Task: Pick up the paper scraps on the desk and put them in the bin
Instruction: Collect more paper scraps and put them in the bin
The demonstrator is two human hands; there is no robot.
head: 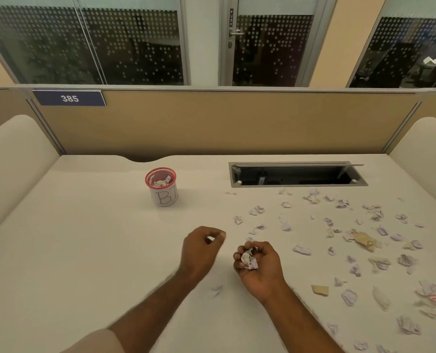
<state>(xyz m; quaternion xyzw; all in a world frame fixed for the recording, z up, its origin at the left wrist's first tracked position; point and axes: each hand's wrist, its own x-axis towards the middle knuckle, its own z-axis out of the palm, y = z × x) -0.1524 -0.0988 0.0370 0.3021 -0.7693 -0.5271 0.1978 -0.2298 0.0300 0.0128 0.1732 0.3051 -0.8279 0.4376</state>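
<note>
Paper scraps [349,297], small crumpled lilac-white and tan pieces, lay scattered over the right half of the white table [71,250], from its near edge back toward the open cable tray [298,174]; one blurred scrap [216,289] lay between the forearms. Being crumpled and irregular, they showed no shared heading or clear long axis. The right hand [259,263] was turned palm-up, its fingers curled around a wad of collected scraps [248,259]. The left hand [201,250] hovered just beside it, thumb and forefinger pinched; whether they held anything could not be told. The step in hand appeared to be gathering. The next move called for carrying the wad left and back to the red-rimmed mesh bin [162,186], already partly filled.
</note>
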